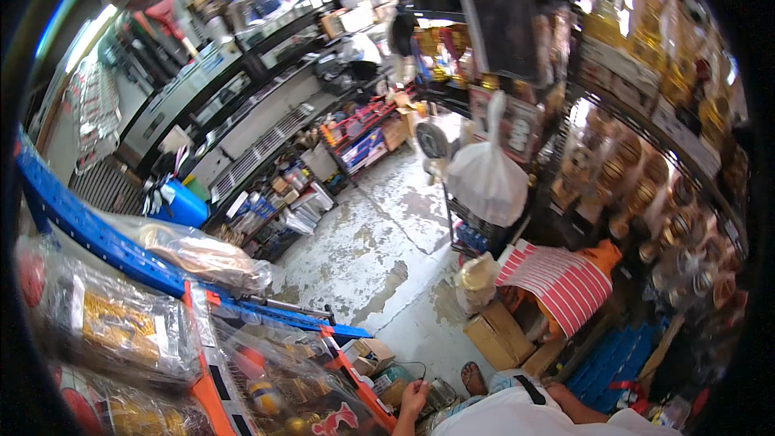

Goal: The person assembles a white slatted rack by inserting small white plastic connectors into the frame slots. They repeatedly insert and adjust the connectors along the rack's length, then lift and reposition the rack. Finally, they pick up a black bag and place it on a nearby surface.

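Note:
My left hand [414, 396] is at the lower edge, beside the end of the blue and orange shelf rack [355, 383]. Its fingers are curled closed; a thin dark wire-like line runs just above them, and I cannot make out what they hold, if anything. Close by stand an open cardboard box [368, 355] and clear plastic-wrapped goods [440, 394]. Of my right arm, only part of the forearm [575, 405] shows beside my white shirt [517, 413]; the hand is hidden.
Wrapped trophies or gold-coloured goods [121, 319] fill the left rack. A brown carton [498, 335], a red-and-white striped cloth [561, 282] and a tied white bag [488, 182] stand right. Shelves [646, 129] of gold trophies line that side. Worn grey floor [355, 234] runs between.

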A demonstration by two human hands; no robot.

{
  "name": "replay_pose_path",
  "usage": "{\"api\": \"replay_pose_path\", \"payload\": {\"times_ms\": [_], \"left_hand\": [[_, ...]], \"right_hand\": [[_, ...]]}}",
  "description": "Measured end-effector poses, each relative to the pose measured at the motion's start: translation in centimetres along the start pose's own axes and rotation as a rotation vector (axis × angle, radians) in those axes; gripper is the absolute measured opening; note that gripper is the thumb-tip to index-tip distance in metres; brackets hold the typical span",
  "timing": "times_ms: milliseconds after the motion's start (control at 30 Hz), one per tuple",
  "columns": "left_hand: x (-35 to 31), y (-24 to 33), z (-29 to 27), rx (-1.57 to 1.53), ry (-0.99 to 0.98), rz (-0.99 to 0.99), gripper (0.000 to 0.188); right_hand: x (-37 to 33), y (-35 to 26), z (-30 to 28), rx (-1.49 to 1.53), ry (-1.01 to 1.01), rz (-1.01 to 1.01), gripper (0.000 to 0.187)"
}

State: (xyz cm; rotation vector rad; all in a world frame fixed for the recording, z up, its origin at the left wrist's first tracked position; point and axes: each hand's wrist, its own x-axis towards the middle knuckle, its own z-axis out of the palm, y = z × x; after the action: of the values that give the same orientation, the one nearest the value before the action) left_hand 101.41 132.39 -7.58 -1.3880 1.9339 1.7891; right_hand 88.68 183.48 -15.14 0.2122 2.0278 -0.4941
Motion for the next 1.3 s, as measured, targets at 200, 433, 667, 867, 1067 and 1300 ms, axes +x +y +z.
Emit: {"api": "replay_pose_path", "payload": {"times_ms": [200, 433, 667, 867, 1067, 1300], "left_hand": [[-1.0, -4.8, -2.1, -0.032, 0.118, -0.013, 0.045], [7.1, -5.5, -2.5, -0.504, 0.152, -0.282, 0.041], [24.4, 6.0, -8.4, -0.277, 0.059, -0.157, 0.055], [37.2, 22.9, -16.8, 0.257, 0.013, -0.001, 0.071], [51.9, 38.4, -21.8, 0.181, 0.101, 0.133, 0.064], [67.3, 46.6, -34.2, 0.456, -0.05, 0.181, 0.056]], "right_hand": [[-3.3, -20.4, -6.0, -0.163, -0.053, -0.166, 0.051], [-5.9, -38.0, -9.9, -0.262, -0.05, -0.32, 0.057], [-1.3, -56.3, -10.0, -0.545, -0.253, -0.591, 0.069], [3.3, -72.7, -14.4, -0.273, -0.098, -0.725, 0.068], [6.0, -88.3, -18.6, -0.214, -0.057, -0.721, 0.072], [13.4, -107.2, -15.8, -0.265, -0.039, -0.773, 0.07]]}}
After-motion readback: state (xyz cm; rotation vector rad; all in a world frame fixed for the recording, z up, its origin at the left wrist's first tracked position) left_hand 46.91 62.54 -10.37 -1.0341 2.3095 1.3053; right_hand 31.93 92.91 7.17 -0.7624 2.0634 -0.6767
